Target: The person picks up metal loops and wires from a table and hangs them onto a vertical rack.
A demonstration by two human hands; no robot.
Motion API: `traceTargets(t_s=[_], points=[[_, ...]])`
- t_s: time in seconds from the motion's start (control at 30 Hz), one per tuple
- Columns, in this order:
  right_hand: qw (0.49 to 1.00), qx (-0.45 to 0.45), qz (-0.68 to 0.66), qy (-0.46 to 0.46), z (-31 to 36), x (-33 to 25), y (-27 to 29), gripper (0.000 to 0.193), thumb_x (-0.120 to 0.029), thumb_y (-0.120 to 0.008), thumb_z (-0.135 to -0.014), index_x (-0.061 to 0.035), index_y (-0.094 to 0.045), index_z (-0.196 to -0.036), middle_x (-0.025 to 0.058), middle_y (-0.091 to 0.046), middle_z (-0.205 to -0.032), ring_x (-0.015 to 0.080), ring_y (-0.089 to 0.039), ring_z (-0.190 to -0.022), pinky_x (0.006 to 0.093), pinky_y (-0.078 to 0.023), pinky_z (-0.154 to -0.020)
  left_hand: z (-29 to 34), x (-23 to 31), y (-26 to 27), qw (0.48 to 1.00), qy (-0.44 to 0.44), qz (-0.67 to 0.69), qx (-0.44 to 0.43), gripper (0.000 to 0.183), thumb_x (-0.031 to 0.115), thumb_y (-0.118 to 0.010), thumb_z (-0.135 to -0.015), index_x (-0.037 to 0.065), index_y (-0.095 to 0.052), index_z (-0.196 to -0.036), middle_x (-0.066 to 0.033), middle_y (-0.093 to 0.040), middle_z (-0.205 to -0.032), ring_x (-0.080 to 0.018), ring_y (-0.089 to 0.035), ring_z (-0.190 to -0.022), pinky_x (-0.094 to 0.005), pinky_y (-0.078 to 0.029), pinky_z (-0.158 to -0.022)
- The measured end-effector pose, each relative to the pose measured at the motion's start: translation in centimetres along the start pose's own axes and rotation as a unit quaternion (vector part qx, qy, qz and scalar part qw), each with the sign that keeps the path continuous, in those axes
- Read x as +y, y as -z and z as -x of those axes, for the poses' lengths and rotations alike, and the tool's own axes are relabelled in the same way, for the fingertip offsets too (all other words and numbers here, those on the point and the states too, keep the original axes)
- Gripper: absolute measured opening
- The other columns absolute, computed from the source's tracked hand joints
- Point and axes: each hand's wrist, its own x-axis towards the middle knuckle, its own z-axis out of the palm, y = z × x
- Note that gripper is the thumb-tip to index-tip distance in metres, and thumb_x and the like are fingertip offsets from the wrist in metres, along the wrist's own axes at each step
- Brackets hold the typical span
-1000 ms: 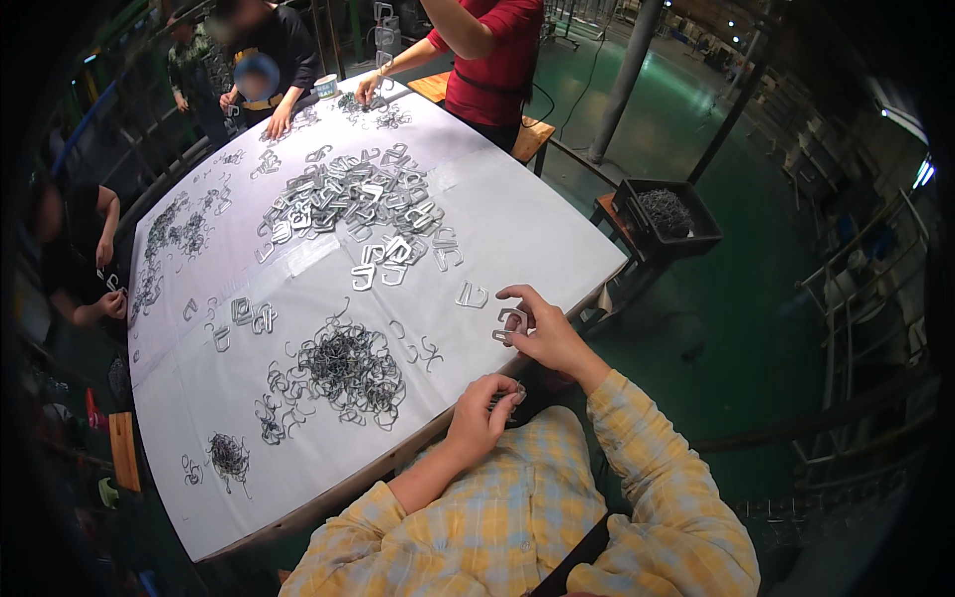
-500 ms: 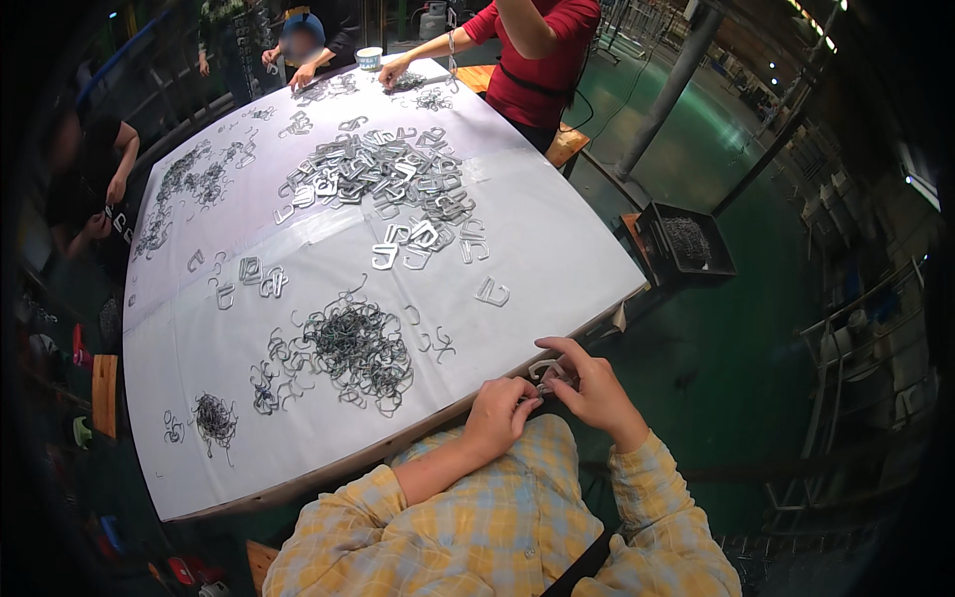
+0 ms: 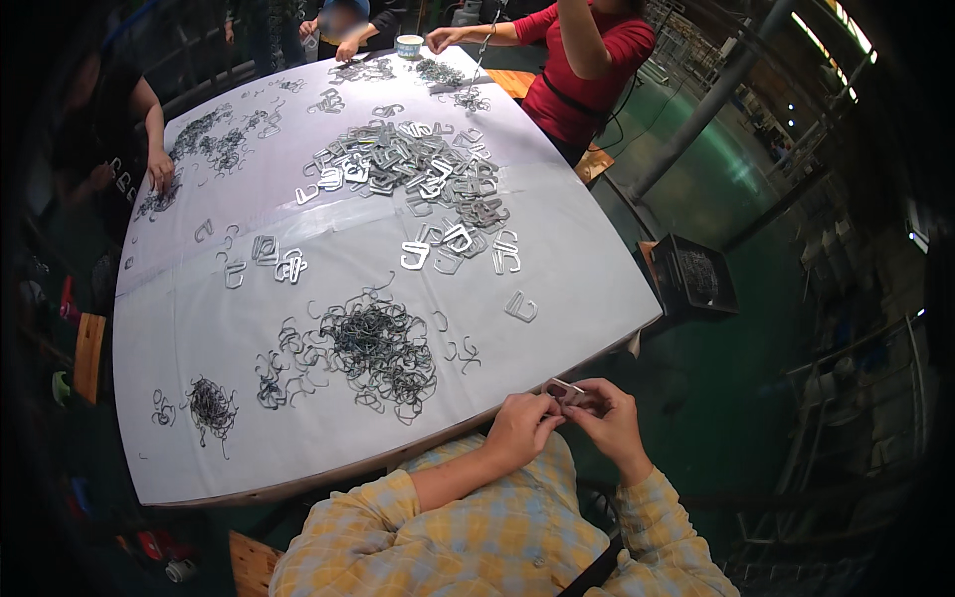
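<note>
Though aslant, metal link [image 3: 568, 387] between hands [image 3: 522, 430] [image 3: 610, 422]

White cup [image 3: 409, 47] and grey pillar [image 3: 693, 121]

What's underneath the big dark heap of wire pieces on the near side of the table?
White table covering shows around the heap of wire pieces and through gaps at its looser edges. Under the dense middle, nothing can be seen: the tangle covers it.

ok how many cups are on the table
1: the pale cup, near the far edge of the white table, just left of a red-sleeved co-worker's hand. Others may be hidden behind things on it.
</note>
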Motion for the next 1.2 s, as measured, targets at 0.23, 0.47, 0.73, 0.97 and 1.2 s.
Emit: traceTargets(t_s=[0.23,0.47,0.73,0.97,1.2], points=[[0.994,0.06,-0.088,-0.014,0.4,0.5,-0.9,0.016,0.004,-0.066,-0.077,0.0056,-0.061,-0.092,0.0092,-0.067,-0.086,0.013,-0.065,-0.079,0.0247,-0.053,-0.072,0.0,-0.4,0.5,0.999,0.024,0.045,0.006,0.012,0.014,-0.068,-0.076,0.006,-0.061,-0.081,-0.0094,-0.061,-0.076,-0.0288,-0.056,-0.077,-0.0384,-0.041,-0.075],[0.988,0.076,-0.131,-0.023,1.0,0.2,-1.1,0.013,0.005,-0.065,-0.079,0.0046,-0.059,-0.09,0.0094,-0.067,-0.087,0.0134,-0.064,-0.081,0.0252,-0.052,-0.074,0.3,0.1,1.0,0.997,0.036,0.066,0.017,0.013,0.015,-0.07,-0.074,0.007,-0.063,-0.081,-0.0079,-0.063,-0.077,-0.027,-0.057,-0.076,-0.0368,-0.041,-0.075],[0.989,0.083,-0.126,-0.014,2.0,0.6,-1.0,0.013,0.003,-0.065,-0.079,0.0027,-0.058,-0.09,0.0094,-0.067,-0.088,0.0124,-0.063,-0.081,0.0249,-0.051,-0.075,0.6,-0.2,1.1,0.992,0.044,0.12,-0.02,0.016,0.016,-0.07,-0.074,0.006,-0.062,-0.082,-0.0083,-0.064,-0.079,-0.0271,-0.058,-0.075,-0.0375,-0.043,-0.072],[0.987,0.097,-0.128,0.019,2.3,1.6,-0.4,0.012,0.004,-0.064,-0.079,0.0034,-0.06,-0.09,0.0076,-0.067,-0.087,0.0111,-0.063,-0.082,0.0238,-0.05,-0.075,-1.5,-1.8,5.9,0.999,0.001,-0.013,0.032,0.012,0.004,-0.065,-0.076,0.003,-0.063,-0.088,-0.0111,-0.064,-0.094,-0.0264,-0.06,-0.09,-0.0328,-0.048,-0.078],[0.988,0.11,-0.103,0.044,1.9,3.1,-0.4,0.009,0.004,-0.064,-0.079,0.0033,-0.061,-0.087,0.0061,-0.067,-0.083,0.0093,-0.062,-0.076,0.0225,-0.05,-0.071,-7.1,-7.0,14.1,0.897,-0.119,-0.426,-0.016,0.013,0.0,-0.059,-0.071,0.004,-0.066,-0.082,-0.008,-0.06,-0.081,-0.0251,-0.058,-0.077,-0.0344,-0.049,-0.072]])
